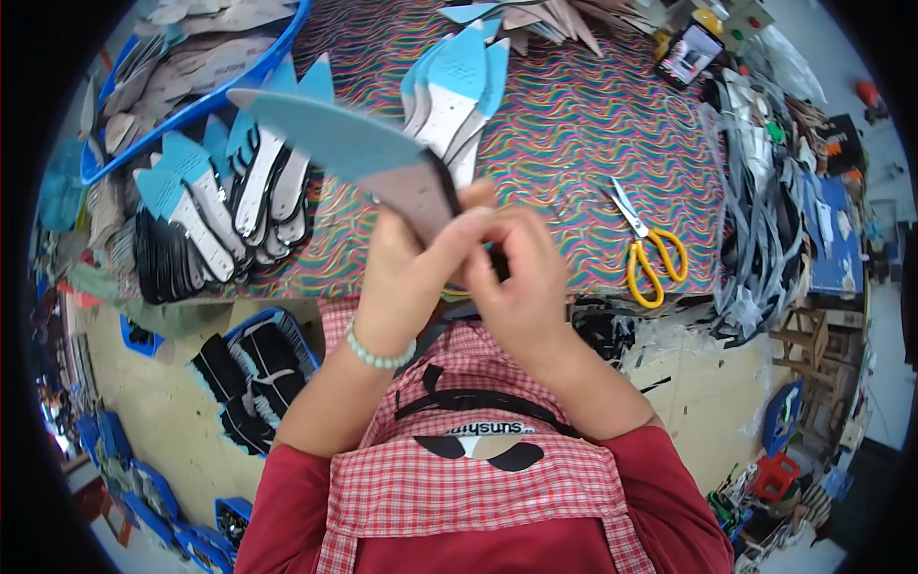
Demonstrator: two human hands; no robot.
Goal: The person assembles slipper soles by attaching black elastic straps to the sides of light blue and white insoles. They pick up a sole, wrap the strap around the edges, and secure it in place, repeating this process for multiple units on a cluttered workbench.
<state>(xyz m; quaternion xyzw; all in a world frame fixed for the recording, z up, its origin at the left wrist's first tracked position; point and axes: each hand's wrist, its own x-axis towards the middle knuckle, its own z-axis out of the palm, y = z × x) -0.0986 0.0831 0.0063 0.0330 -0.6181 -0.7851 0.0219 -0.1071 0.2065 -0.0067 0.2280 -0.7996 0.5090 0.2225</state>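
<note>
A long, flat, pointed piece [330,134], blue toward its tip and pale grey at its base, with a black band along one end, slants up and left over the table. My left hand [402,273] is closed round its lower end. Thumb and fingers of my right hand [521,277] pinch together at the black-banded end, where the two hands meet. What lies between those fingertips is mostly hidden. Behind the held piece, a fan of similar blue-and-white pieces [454,77] rests on the table.
More blue-and-white pieces with black edges [196,215] lie stacked at the left, beside a blue tray [277,48] of grey pieces. Yellow-handled scissors [636,225] lie on the patterned tablecloth [564,143]. Strips and scraps [760,220] hang off the right side. A blue bin [311,354] of black pieces stands on the floor.
</note>
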